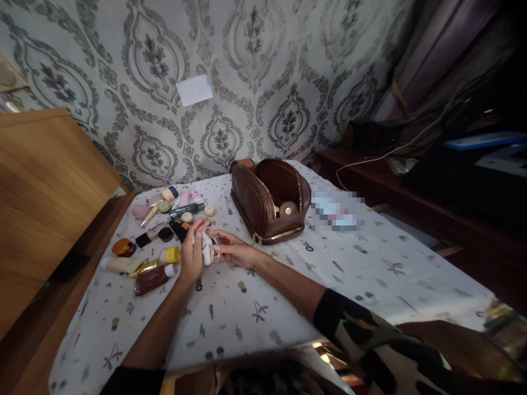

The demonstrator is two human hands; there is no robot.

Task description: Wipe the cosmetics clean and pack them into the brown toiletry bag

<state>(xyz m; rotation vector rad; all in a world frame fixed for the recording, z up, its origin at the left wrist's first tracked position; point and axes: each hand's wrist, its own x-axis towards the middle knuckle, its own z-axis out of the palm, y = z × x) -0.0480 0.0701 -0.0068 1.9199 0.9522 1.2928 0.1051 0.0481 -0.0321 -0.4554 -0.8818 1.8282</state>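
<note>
My left hand (192, 253) is closed on a crumpled white cloth (206, 249) above the left half of the table. Facing it, my right hand (234, 249) grips a small round container (215, 251), pressed up against the cloth; its details are blurred. Just left of my hands lie several cosmetics, among them a dark red bottle with a white cap (151, 281), a yellow-capped bottle (169, 255) and an amber jar (124, 248). To the right stands a brown leather toiletry bag (267, 203), its zipped top gaping.
A patterned white cloth (288, 307) covers the table. Behind the bag is a wallpapered wall (255, 82). A wooden panel (53, 192) rises at the left edge. Right of the bag lies a blurred, pixelated packet (335, 211); a white cable (395, 148) hangs beyond it.
</note>
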